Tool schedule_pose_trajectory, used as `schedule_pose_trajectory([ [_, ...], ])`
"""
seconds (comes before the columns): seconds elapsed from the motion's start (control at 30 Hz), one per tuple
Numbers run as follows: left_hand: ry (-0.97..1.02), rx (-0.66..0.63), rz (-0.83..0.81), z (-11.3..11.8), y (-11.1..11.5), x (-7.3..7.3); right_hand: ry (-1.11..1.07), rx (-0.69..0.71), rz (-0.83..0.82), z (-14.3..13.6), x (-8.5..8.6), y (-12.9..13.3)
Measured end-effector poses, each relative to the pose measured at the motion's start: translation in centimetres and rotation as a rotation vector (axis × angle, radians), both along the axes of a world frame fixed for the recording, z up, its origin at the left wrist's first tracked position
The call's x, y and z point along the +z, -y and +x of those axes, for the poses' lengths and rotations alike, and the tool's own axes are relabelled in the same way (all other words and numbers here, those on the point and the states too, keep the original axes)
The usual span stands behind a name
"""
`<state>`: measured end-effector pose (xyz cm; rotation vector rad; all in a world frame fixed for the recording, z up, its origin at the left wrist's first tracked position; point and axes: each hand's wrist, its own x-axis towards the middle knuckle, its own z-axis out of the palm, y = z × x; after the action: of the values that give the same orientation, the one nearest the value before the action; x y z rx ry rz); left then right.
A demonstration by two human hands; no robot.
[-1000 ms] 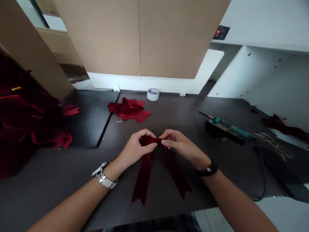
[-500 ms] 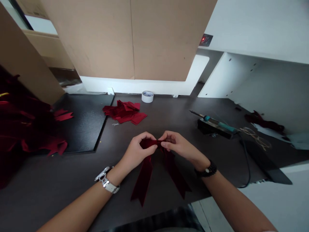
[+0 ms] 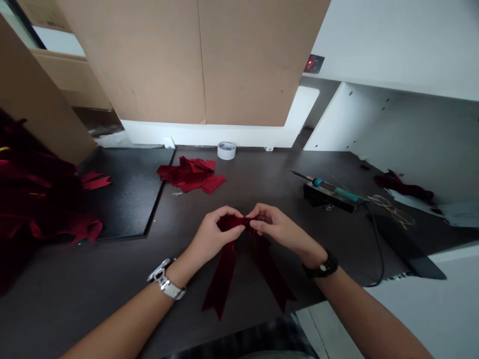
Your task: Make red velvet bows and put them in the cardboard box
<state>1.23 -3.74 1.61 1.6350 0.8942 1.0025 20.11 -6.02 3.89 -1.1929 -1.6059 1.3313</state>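
Note:
A dark red velvet ribbon bow (image 3: pixel 221 280) is held just above the tabletop, its two notched tails hanging toward me. My left hand (image 3: pixel 215 230) pinches it left of the centre, thumb and fingers closed on the cloth. Close beside it, my right hand (image 3: pixel 275 227) pinches the centre from the right, with its fingertips nearly touching the left ones. The fingers cover most of the middle, so the knot cannot be made out. Beyond the hands lies a loose pile of red velvet pieces (image 3: pixel 190 174).
A roll of white tape (image 3: pixel 226 150) stands at the back. To the right, a soldering iron (image 3: pixel 327 187) rests on a black box, near eyeglasses (image 3: pixel 392 209). Many red bows (image 3: pixel 48 194) are heaped at the left by a black board (image 3: pixel 123 194). Cardboard (image 3: pixel 239 60) covers the back.
Both hands keep their pinch on the bow with hardly any movement. The surroundings have shifted slightly left in the view.

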Motion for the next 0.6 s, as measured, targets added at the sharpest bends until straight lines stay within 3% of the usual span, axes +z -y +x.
schedule_pose_trajectory([
  [0.2, -0.011, 0.098, -0.021, -0.1, 0.0, 0.1, -0.104, -0.046, 0.015, -1.0, -0.5, 0.5],
  [0.3, 0.029, 0.160, -0.091, -0.3, -0.4, 0.0, -0.099, -0.168, 0.057, 0.3, -0.3, 1.2],
  [0.37, 0.069, 0.186, -0.149, -0.5, -0.7, -0.1, 0.037, -0.249, 0.091, 2.5, -0.2, 1.7],
  [0.47, 0.128, 0.201, -0.214, -0.7, -1.1, -0.3, 0.432, -0.256, 0.089, 7.4, -0.8, 2.6],
  [0.53, 0.156, 0.206, -0.240, -0.7, -1.2, -0.4, 0.655, -0.411, 0.127, 10.9, -2.1, 3.2],
  [0.6, 0.166, 0.211, -0.258, -0.7, -1.3, -0.5, 0.736, -0.568, 0.125, 13.9, -3.7, 3.4],
])
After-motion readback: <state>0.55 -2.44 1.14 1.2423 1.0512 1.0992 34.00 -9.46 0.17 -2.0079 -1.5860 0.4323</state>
